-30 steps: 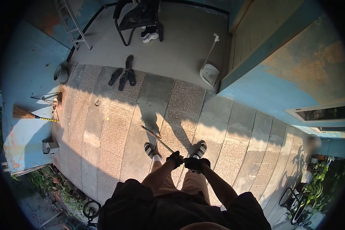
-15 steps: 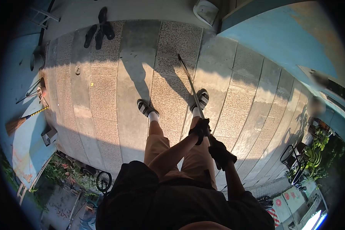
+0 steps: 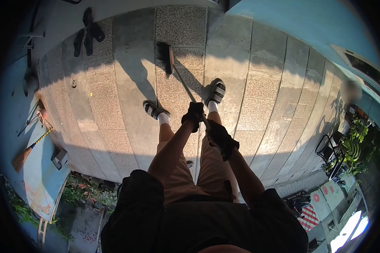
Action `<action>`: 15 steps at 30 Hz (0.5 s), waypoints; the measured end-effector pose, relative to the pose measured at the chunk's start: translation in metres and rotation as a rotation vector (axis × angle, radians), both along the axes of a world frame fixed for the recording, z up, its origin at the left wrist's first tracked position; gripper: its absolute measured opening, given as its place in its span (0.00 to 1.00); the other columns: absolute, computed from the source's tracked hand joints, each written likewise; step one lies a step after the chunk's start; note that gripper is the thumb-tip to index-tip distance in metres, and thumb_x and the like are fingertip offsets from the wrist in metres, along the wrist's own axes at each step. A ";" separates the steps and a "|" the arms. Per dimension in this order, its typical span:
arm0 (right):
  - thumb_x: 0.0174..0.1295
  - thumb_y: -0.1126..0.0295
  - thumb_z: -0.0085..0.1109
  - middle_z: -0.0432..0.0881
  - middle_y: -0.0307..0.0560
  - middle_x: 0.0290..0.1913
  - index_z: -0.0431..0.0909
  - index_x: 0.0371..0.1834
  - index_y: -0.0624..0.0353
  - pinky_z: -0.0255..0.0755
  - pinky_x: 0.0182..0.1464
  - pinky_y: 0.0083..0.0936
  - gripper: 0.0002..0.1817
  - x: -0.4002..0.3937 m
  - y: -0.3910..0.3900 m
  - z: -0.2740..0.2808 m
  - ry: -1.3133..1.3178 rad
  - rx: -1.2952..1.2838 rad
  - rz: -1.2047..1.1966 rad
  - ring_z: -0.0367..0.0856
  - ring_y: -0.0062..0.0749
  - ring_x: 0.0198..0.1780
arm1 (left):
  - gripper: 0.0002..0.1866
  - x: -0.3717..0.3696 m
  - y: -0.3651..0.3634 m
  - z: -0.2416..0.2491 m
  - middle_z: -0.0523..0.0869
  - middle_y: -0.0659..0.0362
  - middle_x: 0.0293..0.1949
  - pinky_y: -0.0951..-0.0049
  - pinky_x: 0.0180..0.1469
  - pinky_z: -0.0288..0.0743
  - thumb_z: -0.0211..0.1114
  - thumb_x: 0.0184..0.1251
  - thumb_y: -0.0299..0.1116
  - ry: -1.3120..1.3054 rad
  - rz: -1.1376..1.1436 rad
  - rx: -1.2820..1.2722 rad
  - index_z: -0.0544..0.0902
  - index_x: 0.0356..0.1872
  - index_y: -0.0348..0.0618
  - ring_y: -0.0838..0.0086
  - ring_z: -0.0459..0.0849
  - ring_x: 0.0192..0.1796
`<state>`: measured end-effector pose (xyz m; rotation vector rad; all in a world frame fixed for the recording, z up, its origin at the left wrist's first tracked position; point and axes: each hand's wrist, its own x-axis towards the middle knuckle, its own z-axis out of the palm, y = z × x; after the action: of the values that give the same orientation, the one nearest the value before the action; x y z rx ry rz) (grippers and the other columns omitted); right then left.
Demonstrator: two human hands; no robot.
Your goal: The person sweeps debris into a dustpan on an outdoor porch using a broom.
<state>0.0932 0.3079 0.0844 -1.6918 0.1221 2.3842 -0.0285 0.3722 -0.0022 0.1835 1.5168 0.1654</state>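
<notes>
A push broom [image 3: 171, 59] with dark bristles lies against the paved ground ahead of my feet, its head turned on edge toward the left. Its long handle slants back toward my body. My left hand [image 3: 194, 114], in a dark glove, is wrapped round the handle between my legs. Lower down, near the handle's rear end, my right hand [image 3: 221, 139] grips it too, also gloved. My sandalled feet stand apart on either side of the handle.
Several dark slippers [image 3: 88, 33] lie at the upper left. Another broom [image 3: 23, 158] with a striped handle leans by the left wall. A dark metal-framed chair [image 3: 329, 156] and plants [image 3: 356, 143] stand at the right. A small ring-shaped object [image 3: 73, 82] lies on the paving.
Both hands have swung the broom leftward and forward, away from my body. Its head has turned so the bristles now show on the left side. The camera view has shifted slightly.
</notes>
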 end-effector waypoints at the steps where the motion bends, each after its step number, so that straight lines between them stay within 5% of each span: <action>1: 0.65 0.71 0.49 0.70 0.34 0.23 0.64 0.69 0.48 0.65 0.19 0.19 0.26 0.004 -0.007 0.021 -0.176 0.082 -0.041 0.66 0.16 0.18 | 0.11 0.014 0.003 0.002 0.75 0.58 0.25 0.67 0.30 0.75 0.55 0.63 0.41 -0.135 -0.081 -0.017 0.69 0.38 0.46 0.71 0.77 0.23; 3: 0.64 0.73 0.46 0.69 0.33 0.22 0.62 0.71 0.44 0.66 0.20 0.18 0.30 0.014 -0.016 0.051 -0.407 0.120 -0.117 0.67 0.17 0.17 | 0.09 0.053 0.001 0.012 0.75 0.61 0.23 0.70 0.28 0.74 0.57 0.63 0.40 -0.335 -0.085 -0.049 0.70 0.36 0.48 0.74 0.77 0.24; 5: 0.62 0.75 0.46 0.69 0.32 0.22 0.58 0.73 0.41 0.65 0.18 0.16 0.33 0.029 -0.024 0.063 -0.480 0.078 -0.233 0.65 0.15 0.16 | 0.07 0.103 0.002 0.005 0.74 0.62 0.21 0.70 0.24 0.71 0.55 0.63 0.39 -0.348 -0.355 -0.081 0.70 0.34 0.49 0.74 0.75 0.21; 8: 0.61 0.77 0.47 0.67 0.31 0.22 0.59 0.72 0.43 0.63 0.16 0.15 0.33 0.058 -0.023 0.089 -0.491 0.120 -0.316 0.65 0.14 0.16 | 0.06 0.147 0.000 0.034 0.72 0.62 0.20 0.69 0.22 0.70 0.55 0.62 0.37 -0.342 -0.299 -0.075 0.69 0.34 0.51 0.74 0.73 0.19; 10: 0.61 0.76 0.46 0.65 0.30 0.21 0.58 0.73 0.44 0.61 0.15 0.14 0.33 0.065 -0.022 0.109 -0.472 0.114 -0.291 0.64 0.13 0.16 | 0.07 0.148 -0.007 0.048 0.72 0.61 0.21 0.67 0.22 0.71 0.56 0.63 0.37 -0.358 -0.135 -0.048 0.69 0.35 0.50 0.73 0.73 0.19; 12: 0.63 0.75 0.48 0.66 0.30 0.22 0.58 0.73 0.44 0.60 0.16 0.14 0.33 0.059 -0.008 0.131 -0.545 0.098 0.085 0.63 0.13 0.16 | 0.11 0.129 -0.017 0.054 0.73 0.60 0.21 0.67 0.21 0.71 0.57 0.64 0.36 -0.322 0.029 -0.041 0.69 0.44 0.47 0.72 0.74 0.19; 13: 0.63 0.73 0.51 0.74 0.35 0.25 0.58 0.74 0.41 0.67 0.19 0.17 0.33 0.061 -0.008 0.131 -0.493 0.150 0.300 0.70 0.16 0.20 | 0.13 0.113 -0.022 0.051 0.72 0.60 0.21 0.67 0.18 0.71 0.58 0.61 0.34 -0.281 0.153 -0.029 0.68 0.45 0.48 0.72 0.72 0.17; 14: 0.64 0.71 0.53 0.74 0.34 0.25 0.60 0.73 0.40 0.68 0.20 0.16 0.32 0.062 -0.023 0.122 -0.280 0.108 -0.034 0.71 0.16 0.21 | 0.15 0.093 -0.028 0.046 0.72 0.60 0.20 0.68 0.16 0.70 0.59 0.59 0.33 -0.238 0.278 -0.016 0.67 0.46 0.49 0.71 0.71 0.15; 15: 0.65 0.71 0.52 0.74 0.33 0.25 0.62 0.72 0.41 0.68 0.21 0.16 0.30 0.050 -0.012 0.120 -0.244 0.108 0.054 0.71 0.15 0.21 | 0.17 0.066 -0.030 0.044 0.72 0.60 0.20 0.68 0.16 0.70 0.58 0.59 0.32 -0.186 0.295 0.024 0.66 0.49 0.48 0.71 0.71 0.16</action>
<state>0.1432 0.2960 0.2047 -1.9374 -0.0910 2.1547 0.0371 0.3418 0.0422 -0.0378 1.3506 0.4247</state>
